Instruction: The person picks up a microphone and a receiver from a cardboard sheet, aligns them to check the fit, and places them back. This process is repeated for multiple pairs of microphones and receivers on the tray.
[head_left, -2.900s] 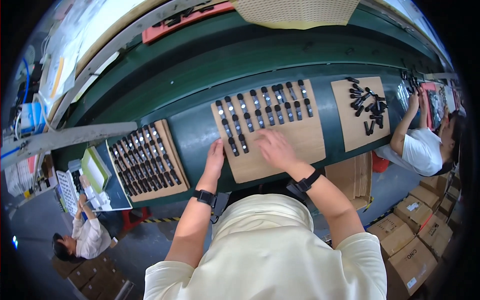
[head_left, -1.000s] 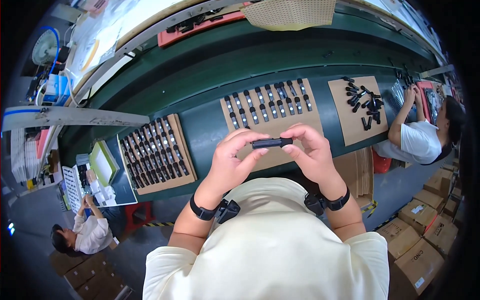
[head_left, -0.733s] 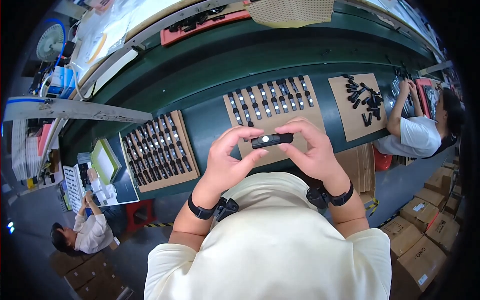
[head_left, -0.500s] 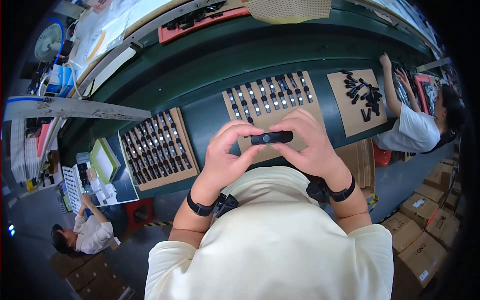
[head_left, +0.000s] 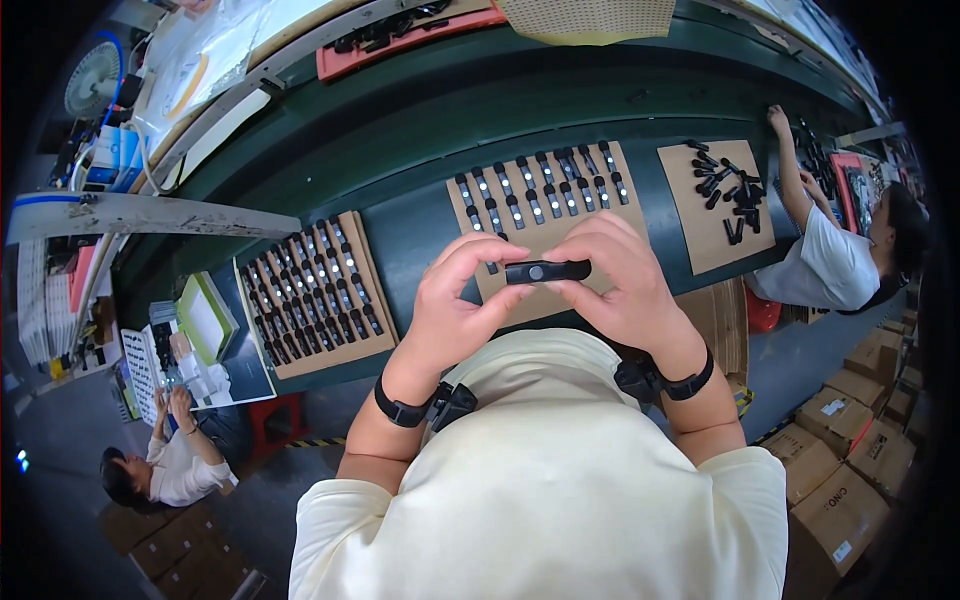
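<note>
A small black microphone (head_left: 536, 272), long and narrow with a round grey button on top, lies level between my two hands in front of my chest. At its left end, my left hand (head_left: 447, 305) pinches it between thumb and fingers. My right hand (head_left: 625, 290) grips the rounded right end the same way. Behind them a brown cardboard sheet (head_left: 548, 238) bears two rows of similar dark pieces with pale dots, and part of another row. My hands cover some of the sheet.
Another cardboard sheet (head_left: 345, 354), at left, holds several rows of these pieces. Loose black pieces lie on a third sheet (head_left: 702, 248) at right. A person (head_left: 835, 260) reaches over the bench at far right; another (head_left: 190, 465) works at lower left. Cartons (head_left: 835, 510) stand at lower right.
The microphone and both hands have shifted very slightly to the right and up in the picture. The person at right has drawn one hand back a little.
</note>
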